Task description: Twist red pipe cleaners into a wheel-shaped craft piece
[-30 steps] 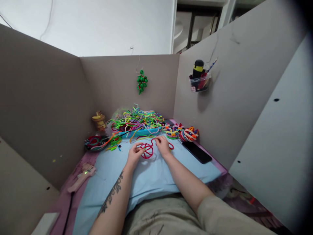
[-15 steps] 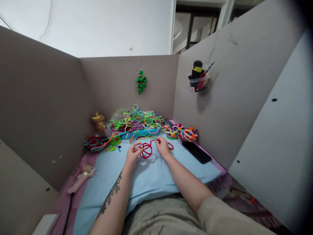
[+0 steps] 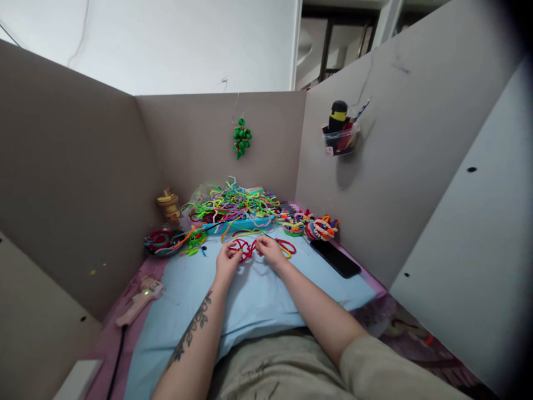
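Two hands are in view, the left hand and the right hand, both pinching one red wire shape. Behind them is one heap of coloured pipe cleaners, too tangled to count, over one blue tray. Two woven rings can be told apart, and there may be more in that cluster. There is one phone, one glue gun, one dish of coils, one small figure, one green ornament, one wall cup and one blue pad.
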A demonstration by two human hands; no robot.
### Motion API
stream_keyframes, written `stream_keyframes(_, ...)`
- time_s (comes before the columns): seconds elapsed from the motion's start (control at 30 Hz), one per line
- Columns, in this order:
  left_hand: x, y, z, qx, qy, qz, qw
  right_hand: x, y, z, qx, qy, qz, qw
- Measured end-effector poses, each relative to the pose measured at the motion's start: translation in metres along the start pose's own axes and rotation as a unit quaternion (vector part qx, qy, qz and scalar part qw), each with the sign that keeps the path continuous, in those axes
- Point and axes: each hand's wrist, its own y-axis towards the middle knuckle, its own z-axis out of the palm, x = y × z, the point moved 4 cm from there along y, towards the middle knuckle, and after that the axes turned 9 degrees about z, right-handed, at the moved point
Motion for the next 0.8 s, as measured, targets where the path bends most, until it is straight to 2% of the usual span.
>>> stream_keyframes(0.23, 0.003, 0.002, -0.003, -0.025, 0.010, 0.019, 0.999, -0.003, 0.001, -0.001, -0.012, 0.051, 0.037, 0.998)
stream_keyframes(0.4, 0.001, 0.001, -0.003, -0.019, 0.004, 0.018, 1.000, 0.001, -0.002, 0.000, -0.017, 0.125, 0.069, 0.990)
stream_keyframes(0.5, -0.001, 0.000, -0.001, -0.007, -0.013, 0.012, 1.000, 0.002, -0.002, -0.003, -0.038, 0.139, 0.072, 0.987)
stream_keyframes(0.8, -0.005, -0.003, 0.006, 0.061, -0.052, 0.006, 0.997, -0.003, 0.003, -0.010, -0.066, 0.089, 0.058, 0.992)
